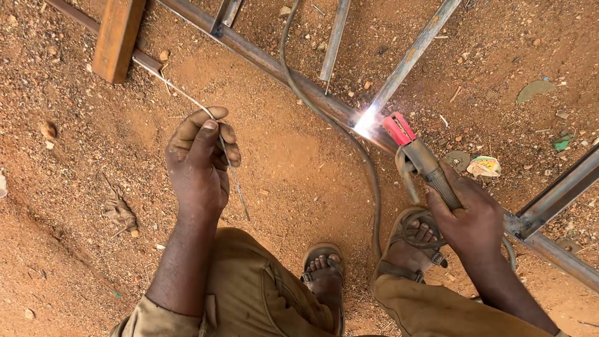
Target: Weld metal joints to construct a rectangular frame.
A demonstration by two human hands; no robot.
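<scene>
My right hand [469,215] grips the handle of a welding electrode holder [419,155] with red jaws. Its tip touches a joint on a steel frame [268,62] lying on the ground, and a bright white arc [367,120] glows there. My left hand [201,156] pinches spare thin welding rods [234,178] that stick out above and below the fingers. A grey cable [349,143] runs from the holder across the frame and curls by my sandalled right foot [415,240].
Reddish gravel soil [75,206] lies all around. A rusty brown box section [117,37] crosses the frame at top left. More steel tube [555,193] runs at the right. Scraps of litter [485,166] and a rag [120,211] lie on the dirt. My left foot [324,268] rests between my knees.
</scene>
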